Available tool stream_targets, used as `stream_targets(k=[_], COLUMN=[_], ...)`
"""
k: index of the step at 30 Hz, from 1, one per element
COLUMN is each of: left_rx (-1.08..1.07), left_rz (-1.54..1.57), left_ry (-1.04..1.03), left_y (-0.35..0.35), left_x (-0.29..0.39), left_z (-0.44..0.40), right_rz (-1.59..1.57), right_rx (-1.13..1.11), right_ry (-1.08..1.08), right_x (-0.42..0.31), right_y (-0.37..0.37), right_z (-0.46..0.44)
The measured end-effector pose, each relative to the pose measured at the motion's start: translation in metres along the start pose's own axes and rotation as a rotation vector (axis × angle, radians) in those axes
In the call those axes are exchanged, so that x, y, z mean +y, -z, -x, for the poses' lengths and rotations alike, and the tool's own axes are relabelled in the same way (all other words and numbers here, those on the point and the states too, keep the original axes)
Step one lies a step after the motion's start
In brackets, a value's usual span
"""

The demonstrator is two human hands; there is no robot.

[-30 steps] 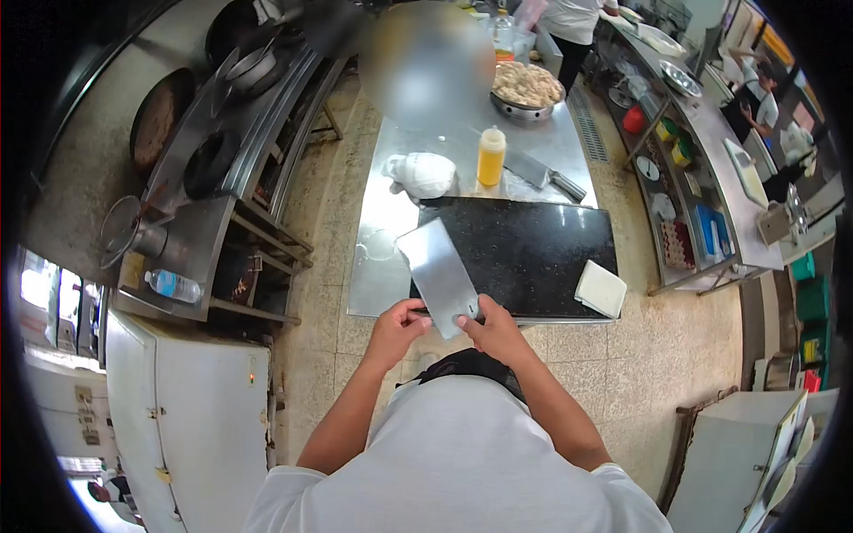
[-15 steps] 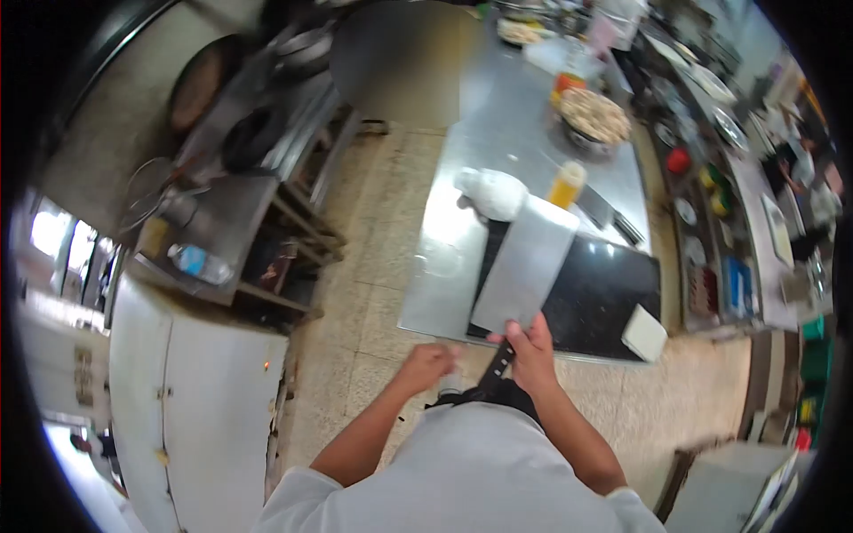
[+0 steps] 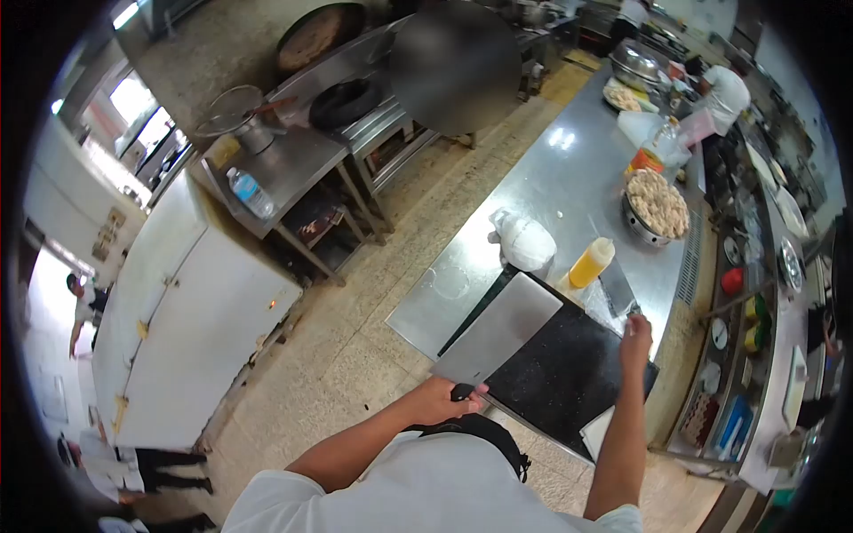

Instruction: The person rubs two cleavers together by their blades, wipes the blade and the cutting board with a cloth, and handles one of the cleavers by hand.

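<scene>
The broad steel cleaver (image 3: 499, 329) with dark handle is in the left hand (image 3: 440, 400), its rectangular blade slanting over the black board (image 3: 564, 382). The second knife (image 3: 617, 282), metal-bladed, lies on the steel table (image 3: 542, 182), its handle at the right hand (image 3: 636, 334).

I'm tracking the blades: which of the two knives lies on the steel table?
The knife beside the squeeze bottle, with the right hand at its handle. The other knife is in the left hand, above the black board.
</scene>
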State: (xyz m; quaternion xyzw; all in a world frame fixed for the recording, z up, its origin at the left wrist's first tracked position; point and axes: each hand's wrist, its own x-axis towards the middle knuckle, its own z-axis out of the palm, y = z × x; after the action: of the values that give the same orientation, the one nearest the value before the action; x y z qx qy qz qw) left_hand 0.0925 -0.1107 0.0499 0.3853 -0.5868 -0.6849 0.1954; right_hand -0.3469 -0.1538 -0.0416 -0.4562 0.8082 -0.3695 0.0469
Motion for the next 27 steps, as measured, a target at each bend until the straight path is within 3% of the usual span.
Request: stream_targets(k=[1, 3, 5, 7, 8, 9, 11, 13, 15, 18, 20, 21, 23, 24, 26, 27], left_rx=[0.063, 0.109, 0.189, 0.231, 0.280, 0.348, 0.491, 0.573, 0.625, 0.678, 0.704, 0.714, 0.716, 0.707, 0.672, 0.654], left_rz=[-0.033, -0.022, 0.003, 0.058, 0.075, 0.028, -0.010, -0.141, -0.024, 0.163, 0.238, 0.294, 0.352, 0.401, 0.446, 0.451], left_ry=[0.016, 0.135, 0.248, 0.236, 0.235, 0.154, 0.073, -0.178, -0.136, -0.045, 0.025, 0.064, 0.098, 0.115, 0.131, 0.062], left_y=[-0.008, -0.021, -0.029, -0.036, -0.041, -0.043, -0.043, -0.045, -0.052, -0.052, -0.046, -0.040, -0.027, -0.018, -0.001, 0.008], left_x=[-0.002, 0.001, 0.003, 0.003, 0.000, -0.004, -0.022, -0.048, -0.037, -0.034, -0.037, -0.040, -0.037, -0.030, -0.029, -0.034], left_z=[0.006, 0.014, 0.029, 0.042, 0.050, 0.057, 0.068, 0.076, 0.089, 0.105, 0.113, 0.116, 0.120, 0.123, 0.124, 0.120], right_rz=[0.109, 0.370, 0.472, 0.388, 0.390, 0.486, 0.483, 0.326, 0.248, 0.441, 0.167, 0.169, -0.403, -0.400, -0.700, -0.783], right_rx=[0.084, 0.030, -0.155, -0.306, -0.351, -0.437, -0.333, -0.424, -0.547, -0.370, -0.406, -0.408, -0.284, -0.277, -0.050, -0.103], right_ry=[0.025, 0.098, 0.072, 0.036, 0.124, 0.085, 0.209, 0.110, -0.144, -0.098, -0.397, -0.393, -0.371, -0.371, -0.375, -0.380], right_x=[0.035, 0.111, 0.123, 0.133, 0.139, 0.128, 0.138, 0.138, 0.114, 0.146, 0.160, 0.148, 0.106, 0.073, 0.016, 0.041], right_y=[0.001, -0.008, -0.012, -0.024, -0.027, -0.026, -0.036, -0.036, -0.022, -0.021, -0.010, 0.002, 0.033, 0.043, 0.058, 0.051], right_z=[-0.022, -0.063, -0.080, -0.089, -0.089, -0.090, -0.093, -0.105, -0.112, -0.126, -0.136, -0.128, -0.087, -0.067, -0.032, -0.037])
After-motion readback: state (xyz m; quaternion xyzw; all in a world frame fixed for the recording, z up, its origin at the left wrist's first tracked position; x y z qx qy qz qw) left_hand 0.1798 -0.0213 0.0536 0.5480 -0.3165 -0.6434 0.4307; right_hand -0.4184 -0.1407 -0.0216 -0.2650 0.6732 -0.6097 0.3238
